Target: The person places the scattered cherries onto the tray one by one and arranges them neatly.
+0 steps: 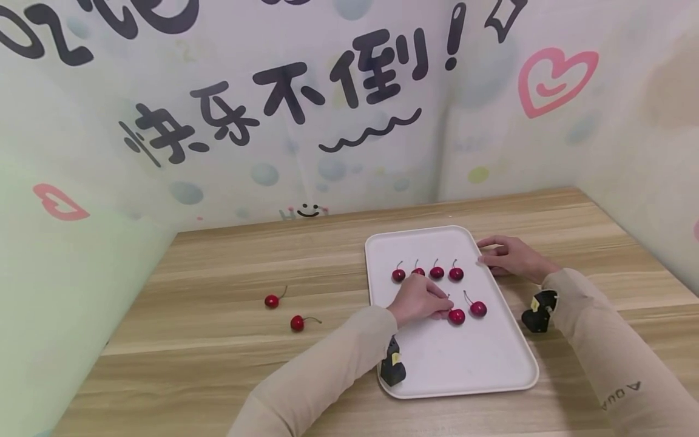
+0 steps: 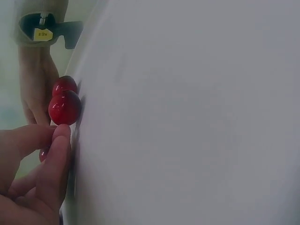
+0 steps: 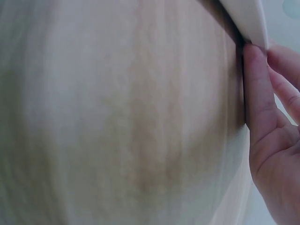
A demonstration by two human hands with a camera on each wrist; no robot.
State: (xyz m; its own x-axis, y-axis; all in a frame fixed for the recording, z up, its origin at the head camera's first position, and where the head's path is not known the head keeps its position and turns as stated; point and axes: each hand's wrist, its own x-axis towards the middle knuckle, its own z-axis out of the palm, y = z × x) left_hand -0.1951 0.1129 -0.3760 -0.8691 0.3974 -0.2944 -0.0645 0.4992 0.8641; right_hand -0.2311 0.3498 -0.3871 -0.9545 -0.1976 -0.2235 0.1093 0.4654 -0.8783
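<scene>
On the white tray (image 1: 469, 358), my left hand (image 1: 416, 300) pinches a red cherry (image 1: 456, 317) at its stem end, with thumb and finger together. That cherry (image 2: 64, 108) sits right at the fingertips in the left wrist view, low over or on the tray. Just right of it lies another cherry (image 1: 478, 309), stem up. Beyond the left hand a row of several cherries (image 1: 437, 272) crosses the tray, one partly hidden by the hand. My right hand (image 1: 513, 258) grips the tray's right rim (image 3: 255, 26) between thumb and fingers.
Two loose cherries, one farther back (image 1: 272, 301) and one nearer (image 1: 297, 323), lie on the wooden table (image 1: 218, 364) left of the tray. A printed wall covering (image 1: 246, 176) rises behind the table. Each wrist carries a small black camera (image 1: 537, 312).
</scene>
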